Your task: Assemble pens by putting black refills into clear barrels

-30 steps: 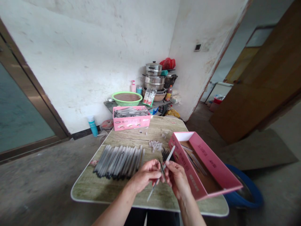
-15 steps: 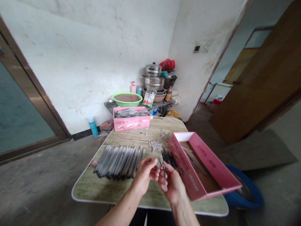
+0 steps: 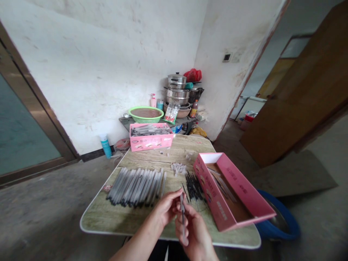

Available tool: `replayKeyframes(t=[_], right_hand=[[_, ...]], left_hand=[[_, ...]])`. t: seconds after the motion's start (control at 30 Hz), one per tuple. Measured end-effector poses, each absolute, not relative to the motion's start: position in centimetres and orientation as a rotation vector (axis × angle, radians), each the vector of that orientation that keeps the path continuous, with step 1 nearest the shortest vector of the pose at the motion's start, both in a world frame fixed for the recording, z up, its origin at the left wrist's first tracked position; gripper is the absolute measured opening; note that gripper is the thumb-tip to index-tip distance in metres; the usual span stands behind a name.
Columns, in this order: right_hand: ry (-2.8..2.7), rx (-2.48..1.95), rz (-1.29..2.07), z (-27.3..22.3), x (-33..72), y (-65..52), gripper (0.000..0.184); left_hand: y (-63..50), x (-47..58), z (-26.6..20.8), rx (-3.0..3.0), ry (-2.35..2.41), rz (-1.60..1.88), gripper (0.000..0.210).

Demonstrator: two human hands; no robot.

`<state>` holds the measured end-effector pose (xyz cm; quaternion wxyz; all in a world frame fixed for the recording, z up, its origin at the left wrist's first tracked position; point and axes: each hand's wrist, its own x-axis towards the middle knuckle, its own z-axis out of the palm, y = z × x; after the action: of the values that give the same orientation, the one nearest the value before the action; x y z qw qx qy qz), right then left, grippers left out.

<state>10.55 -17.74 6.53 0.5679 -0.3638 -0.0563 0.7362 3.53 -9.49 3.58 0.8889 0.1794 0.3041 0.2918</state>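
My right hand (image 3: 194,226) is closed around a slim pen (image 3: 183,223) with a translucent grey barrel and a dark core, held nearly upright. At the pen's upper end, the thumb and fingers of my left hand (image 3: 170,206) pinch it. A thin black stick (image 3: 185,191) shows just beyond my fingertips; whether I hold it is unclear. Left of my hands lies a row of similar pens (image 3: 137,186), side by side, their black ends toward me. Thin black pieces (image 3: 193,186) are heaped to the right, and small whitish caps (image 3: 178,169) form a pile ahead of my hands.
A pink box (image 3: 151,142) full of pens stands at the table's (image 3: 130,226) far edge. On the right is a larger open pink box (image 3: 227,203) with a few pens inside. Behind are a green basin (image 3: 146,119) and stacked pots (image 3: 177,95); a blue tub (image 3: 292,224) sits lower right.
Both hands have come slightly closer and to the left. The pen now stands more upright in my right hand, with my left fingers at its upper end.
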Motion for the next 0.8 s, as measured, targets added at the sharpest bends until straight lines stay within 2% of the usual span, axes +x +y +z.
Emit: replayKeyframes(t=[0.13,0.2,0.27,0.37,0.43,0.63,0.8], right_hand=[[-0.375,-1.001,1.663,5.7,10.1,-18.6,0.046],[-0.559,-1.192,1.516,5.2,11.4,-18.6,0.054],[-0.819,-1.458,1.193,4.6,13.8,-18.2,0.051],[-1.232,-1.821,0.500,3.6,17.6,-17.1,0.038],[-1.377,-2.000,0.256,2.9,19.2,-16.4,0.032],[-1.583,-2.221,0.086,1.2,19.1,-14.9,0.029],[-1.666,-2.283,0.014,0.5,18.6,-14.4,0.026]], left_hand=[[-8.1,3.0,3.4,0.137,0.597,0.610,0.023],[-7.5,2.5,3.5,-0.035,0.530,0.628,0.024],[-7.3,2.1,3.9,-0.160,0.460,0.610,0.028],[-7.5,2.1,4.2,-0.219,0.436,0.595,0.033],[-7.5,2.4,4.3,-0.179,0.453,0.649,0.034],[-6.6,3.5,2.7,0.057,0.573,0.964,0.024],[-6.6,3.6,0.9,0.180,0.557,1.031,0.017]])
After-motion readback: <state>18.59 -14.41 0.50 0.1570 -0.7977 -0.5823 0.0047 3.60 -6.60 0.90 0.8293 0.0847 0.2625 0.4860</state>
